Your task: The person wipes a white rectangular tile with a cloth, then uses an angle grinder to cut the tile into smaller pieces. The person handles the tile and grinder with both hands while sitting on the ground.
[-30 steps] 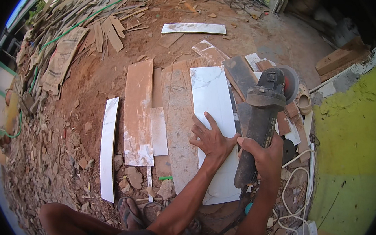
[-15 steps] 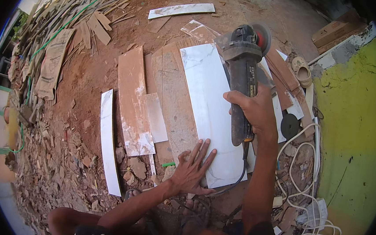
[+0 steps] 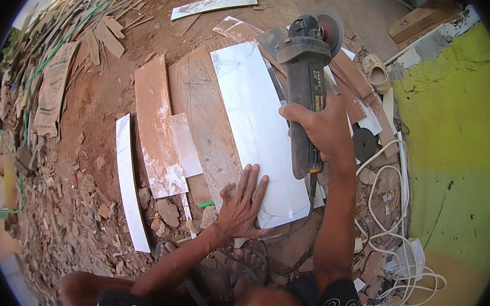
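A long white marble-patterned tile (image 3: 253,125) lies on a worn wooden board (image 3: 206,101). My left hand (image 3: 241,204) rests flat near the tile's lower left edge, fingers spread. My right hand (image 3: 322,127) is wrapped around the body of a black angle grinder (image 3: 304,60), held above the tile's right side. Its disc (image 3: 330,33) points away from me at the far end, inside a guard. From the grinder's near end a dark cord (image 3: 310,201) curves down past the tile's lower corner toward my feet.
Left of the board lie a brown-backed tile (image 3: 158,123) and a narrow white strip (image 3: 127,184). Another strip (image 3: 213,5) lies farther off. A black disc (image 3: 365,144), a clog (image 3: 376,73) and a white cable (image 3: 375,221) lie near the yellow-green wall (image 3: 454,129). Rubble covers the left ground.
The view has shifted, so the tile, board and strips sit farther left and slightly higher. My left hand stays on the tile; my right hand still holds the grinder over its right side.
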{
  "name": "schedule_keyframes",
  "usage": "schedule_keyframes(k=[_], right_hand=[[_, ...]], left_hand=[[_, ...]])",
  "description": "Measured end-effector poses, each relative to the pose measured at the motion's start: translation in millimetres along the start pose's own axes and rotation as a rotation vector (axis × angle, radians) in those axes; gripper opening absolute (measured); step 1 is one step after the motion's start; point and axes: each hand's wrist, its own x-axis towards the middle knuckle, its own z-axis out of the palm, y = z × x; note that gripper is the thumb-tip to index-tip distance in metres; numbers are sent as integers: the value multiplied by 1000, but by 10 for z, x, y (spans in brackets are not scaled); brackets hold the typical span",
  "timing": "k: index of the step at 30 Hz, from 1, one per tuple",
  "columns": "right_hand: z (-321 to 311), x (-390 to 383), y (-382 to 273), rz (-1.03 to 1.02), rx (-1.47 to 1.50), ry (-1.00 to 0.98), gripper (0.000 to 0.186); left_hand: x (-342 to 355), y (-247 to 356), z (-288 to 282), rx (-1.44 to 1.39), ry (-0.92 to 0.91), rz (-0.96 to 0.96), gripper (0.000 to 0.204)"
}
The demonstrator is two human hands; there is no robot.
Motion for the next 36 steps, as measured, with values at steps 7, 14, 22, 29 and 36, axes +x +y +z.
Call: schedule_keyframes(k=[7, 14, 22, 29, 36], right_hand=[[501, 348, 144, -110, -160, 17, 32], [1149, 1019, 447, 10, -444, -48, 60], [1401, 1265, 511, -14, -459, -16, 59], [1397, 1344, 438, 48, -450, -41, 60], [1380, 1384, 409, 90, -442, -62, 58]], left_hand=[[41, -56, -130, 23, -65, 22, 124], [599, -614, -378, -116, -19, -61, 163], [679, -701, -361, -213, 29, -11, 169], [677, -740, -421, -212, -46, -14, 177], [678, -765, -405, -246, 16, 56, 173]])
